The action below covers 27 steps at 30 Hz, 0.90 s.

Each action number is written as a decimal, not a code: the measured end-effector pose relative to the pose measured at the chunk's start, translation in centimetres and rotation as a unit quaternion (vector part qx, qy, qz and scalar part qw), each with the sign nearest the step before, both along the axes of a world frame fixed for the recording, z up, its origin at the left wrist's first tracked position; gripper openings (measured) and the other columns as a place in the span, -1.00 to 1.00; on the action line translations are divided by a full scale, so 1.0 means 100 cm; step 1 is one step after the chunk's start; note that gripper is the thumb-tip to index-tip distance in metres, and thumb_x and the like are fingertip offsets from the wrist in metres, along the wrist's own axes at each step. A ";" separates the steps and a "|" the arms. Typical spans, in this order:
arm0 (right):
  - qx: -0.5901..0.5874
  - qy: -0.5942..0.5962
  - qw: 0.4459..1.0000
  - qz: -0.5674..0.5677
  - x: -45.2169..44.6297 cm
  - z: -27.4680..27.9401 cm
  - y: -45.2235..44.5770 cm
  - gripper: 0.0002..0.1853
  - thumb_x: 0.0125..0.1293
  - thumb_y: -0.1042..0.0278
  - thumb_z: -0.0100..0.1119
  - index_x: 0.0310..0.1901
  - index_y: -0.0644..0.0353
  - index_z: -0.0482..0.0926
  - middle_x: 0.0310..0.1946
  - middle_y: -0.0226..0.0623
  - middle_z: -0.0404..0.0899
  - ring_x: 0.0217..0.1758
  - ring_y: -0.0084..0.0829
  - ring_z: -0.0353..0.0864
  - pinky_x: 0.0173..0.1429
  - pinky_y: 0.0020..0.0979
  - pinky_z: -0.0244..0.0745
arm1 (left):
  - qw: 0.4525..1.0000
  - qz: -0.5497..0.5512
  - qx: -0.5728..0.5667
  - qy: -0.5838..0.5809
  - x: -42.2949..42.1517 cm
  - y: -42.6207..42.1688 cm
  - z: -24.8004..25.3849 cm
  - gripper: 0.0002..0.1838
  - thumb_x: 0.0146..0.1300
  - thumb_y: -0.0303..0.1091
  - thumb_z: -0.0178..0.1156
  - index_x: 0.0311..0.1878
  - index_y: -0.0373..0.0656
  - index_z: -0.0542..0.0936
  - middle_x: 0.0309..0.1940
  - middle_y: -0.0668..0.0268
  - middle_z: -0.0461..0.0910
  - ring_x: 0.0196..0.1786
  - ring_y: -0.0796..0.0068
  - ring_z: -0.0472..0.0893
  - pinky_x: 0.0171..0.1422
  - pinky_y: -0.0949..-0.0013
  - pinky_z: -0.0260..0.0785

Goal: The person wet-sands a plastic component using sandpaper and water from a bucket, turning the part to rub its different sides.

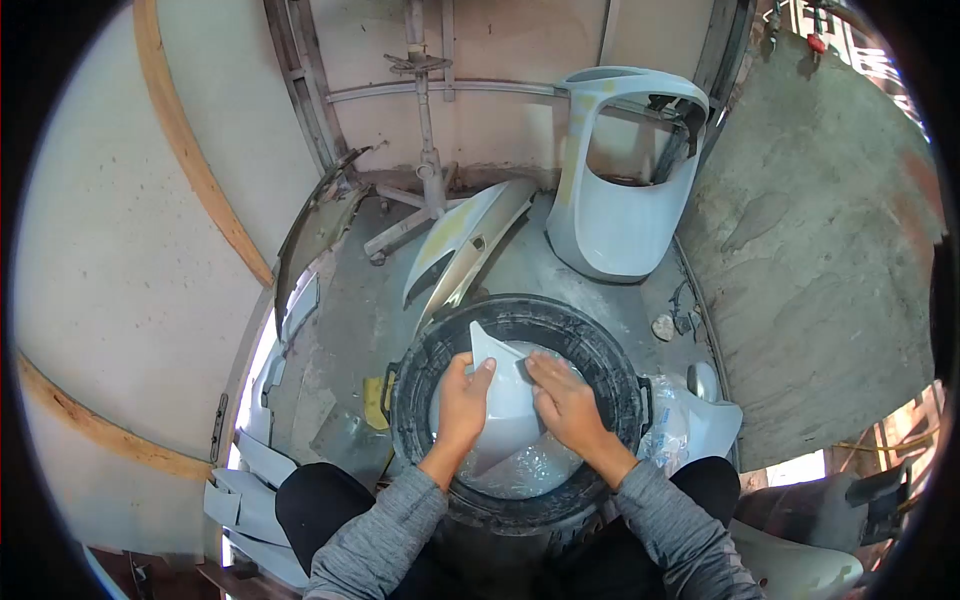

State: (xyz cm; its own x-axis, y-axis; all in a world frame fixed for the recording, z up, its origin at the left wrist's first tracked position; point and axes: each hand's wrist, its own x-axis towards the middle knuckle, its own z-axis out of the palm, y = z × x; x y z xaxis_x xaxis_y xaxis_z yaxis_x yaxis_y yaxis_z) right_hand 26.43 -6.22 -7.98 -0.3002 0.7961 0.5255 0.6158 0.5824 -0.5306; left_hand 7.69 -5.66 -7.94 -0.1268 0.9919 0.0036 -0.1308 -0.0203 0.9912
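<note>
A glossy light-grey plastic panel with a pointed upper corner stands tilted in a black tub. Its lower part dips into cloudy, bubbly water. My left hand is closed on the panel's left edge, thumb on the face towards me. On the panel's right side rests my right hand, its fingers stretched out together and the thumb apart. Whether anything thin lies under those fingers is hidden. Both hands are above the water.
A pale fairing with a large opening and a curved body panel stand behind the tub. A metal stand rises at the back wall. Yellow material lies left of the tub, clear plastic wrapping right. More panels lie at lower left.
</note>
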 end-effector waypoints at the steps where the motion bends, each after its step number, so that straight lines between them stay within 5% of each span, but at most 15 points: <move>1: -0.047 0.028 0.998 -0.002 -0.003 0.000 -0.006 -0.54 0.27 0.51 0.20 0.23 0.34 0.59 0.22 0.11 0.60 0.34 0.00 0.56 0.44 -0.09 0.43 | 0.998 -0.007 -0.042 0.037 -0.003 0.001 0.006 -0.73 0.51 -0.26 0.17 0.07 -0.27 0.60 -0.28 0.35 0.68 -0.31 0.63 0.61 -0.23 0.47 0.44; 3: -0.095 0.055 0.994 -0.004 -0.004 0.009 -0.013 -0.53 0.29 0.49 0.25 0.26 0.33 0.58 0.17 0.10 0.64 0.27 -0.12 0.66 0.40 -0.15 0.46 | 0.994 -0.015 -0.085 0.073 -0.006 0.005 0.017 -0.75 0.52 -0.26 0.17 0.03 -0.26 0.61 -0.30 0.37 0.67 -0.28 0.66 0.59 -0.21 0.49 0.42; 7: -0.374 0.196 0.905 -0.057 0.008 0.001 -0.007 -0.53 0.21 0.51 0.36 0.18 0.37 0.61 0.06 -0.07 0.71 0.01 -0.29 0.71 0.18 -0.34 0.56 | 0.984 -0.135 -0.066 0.095 -0.013 0.016 0.003 -0.73 0.49 -0.22 0.21 -0.02 -0.25 0.67 -0.29 0.38 0.68 -0.28 0.65 0.59 -0.18 0.46 0.44; 9: -0.466 0.375 0.801 -0.029 0.012 -0.004 -0.006 -0.54 0.17 0.56 0.41 0.14 0.40 0.60 -0.06 -0.21 0.71 -0.05 -0.40 0.69 0.13 -0.36 0.56 | 0.980 -0.163 -0.053 0.098 -0.013 0.022 -0.012 -0.72 0.49 -0.21 0.21 -0.02 -0.26 0.68 -0.26 0.36 0.69 -0.27 0.64 0.60 -0.16 0.46 0.45; 12: -0.482 0.433 0.761 -0.010 0.023 -0.020 0.002 -0.56 0.18 0.60 0.37 0.12 0.43 0.59 -0.06 -0.20 0.70 -0.06 -0.38 0.69 0.13 -0.35 0.56 | 0.982 -0.178 -0.036 0.043 -0.018 0.014 -0.017 -0.65 0.41 -0.15 0.30 0.03 -0.27 0.67 -0.21 0.29 0.69 -0.24 0.56 0.63 -0.10 0.44 0.47; 14: -0.489 0.470 0.735 -0.012 0.025 -0.029 0.005 -0.59 0.21 0.66 0.30 0.12 0.42 0.59 -0.05 -0.20 0.69 -0.03 -0.39 0.68 0.16 -0.36 0.54 | 0.948 -0.196 0.033 0.248 -0.022 0.004 -0.006 -0.49 0.24 -0.02 0.43 0.01 -0.31 0.65 -0.17 0.02 0.73 -0.12 0.23 0.74 0.00 0.25 0.51; 17: -0.485 0.504 0.715 -0.005 0.023 -0.021 0.007 -0.62 0.25 0.68 0.25 0.13 0.42 0.59 -0.04 -0.24 0.69 -0.02 -0.44 0.66 0.17 -0.38 0.52 | 0.940 -0.159 0.015 0.302 -0.018 0.000 0.002 -0.42 0.11 -0.04 0.52 0.04 -0.30 0.66 -0.14 0.01 0.74 -0.09 0.19 0.75 0.03 0.21 0.54; 19: -0.417 0.406 0.812 -0.050 0.023 -0.021 0.010 -0.57 0.18 0.73 0.22 0.13 0.35 0.63 -0.02 -0.24 0.70 0.00 -0.34 0.69 0.20 -0.34 0.52 | 0.939 -0.139 0.002 0.314 -0.016 -0.002 0.007 -0.41 0.09 -0.04 0.53 0.04 -0.30 0.66 -0.16 -0.03 0.74 -0.08 0.10 0.76 0.04 0.17 0.55; 20: -0.417 0.406 0.812 -0.051 0.025 -0.020 0.009 -0.57 0.18 0.73 0.22 0.13 0.35 0.63 -0.02 -0.24 0.70 0.00 -0.34 0.69 0.20 -0.34 0.52 | 0.933 -0.140 -0.007 0.330 -0.016 -0.002 0.008 -0.39 0.06 -0.01 0.55 0.03 -0.29 0.66 -0.18 -0.03 0.74 -0.08 0.06 0.75 0.05 0.17 0.55; 21: -0.236 0.208 0.946 -0.082 0.024 -0.009 0.005 -0.54 0.14 0.72 0.19 0.13 0.31 0.65 0.00 -0.22 0.69 0.04 -0.23 0.68 0.23 -0.30 0.53 | 0.928 -0.141 -0.016 0.346 -0.015 -0.002 0.010 -0.36 0.02 0.02 0.56 0.03 -0.29 0.66 -0.21 -0.04 0.74 -0.08 0.03 0.75 0.06 0.16 0.54; 22: -0.034 -0.009 0.994 -0.104 0.023 0.002 0.000 -0.51 0.11 0.71 0.16 0.13 0.26 0.67 0.02 -0.20 0.68 0.07 -0.13 0.68 0.25 -0.25 0.53 | 0.928 -0.142 -0.017 0.345 -0.014 -0.004 0.013 -0.36 0.02 0.02 0.56 0.03 -0.29 0.66 -0.21 -0.04 0.74 -0.08 0.03 0.75 0.06 0.16 0.54; 23: -0.008 -0.040 0.993 -0.108 0.018 0.011 -0.005 -0.48 0.05 0.67 0.14 0.11 0.20 0.69 0.05 -0.12 0.64 0.14 0.00 0.62 0.28 -0.16 0.53 | 0.913 -0.160 -0.014 0.376 -0.012 -0.006 0.018 -0.33 -0.04 0.03 0.59 0.02 -0.28 0.67 -0.19 -0.03 0.74 -0.08 0.04 0.75 0.06 0.17 0.54; 27: -0.009 -0.076 0.997 0.001 0.000 0.000 -0.017 -0.52 0.11 0.65 0.16 0.13 0.21 0.66 0.14 -0.06 0.64 0.25 -0.04 0.61 0.35 -0.14 0.52 | 0.898 -0.190 0.036 0.394 -0.009 -0.009 0.015 -0.20 -0.21 0.13 0.66 0.01 -0.29 0.68 -0.25 -0.04 0.75 -0.12 -0.03 0.74 0.02 0.13 0.56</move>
State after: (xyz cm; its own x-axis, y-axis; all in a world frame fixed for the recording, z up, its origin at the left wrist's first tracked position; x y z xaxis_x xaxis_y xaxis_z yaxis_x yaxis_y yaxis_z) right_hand 26.39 -7.94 -7.94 -0.3774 0.8036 0.4602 0.6880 0.5760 -0.4416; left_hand 6.82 -6.56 -6.47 0.2915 0.9565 0.0093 0.6001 -0.1904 0.7769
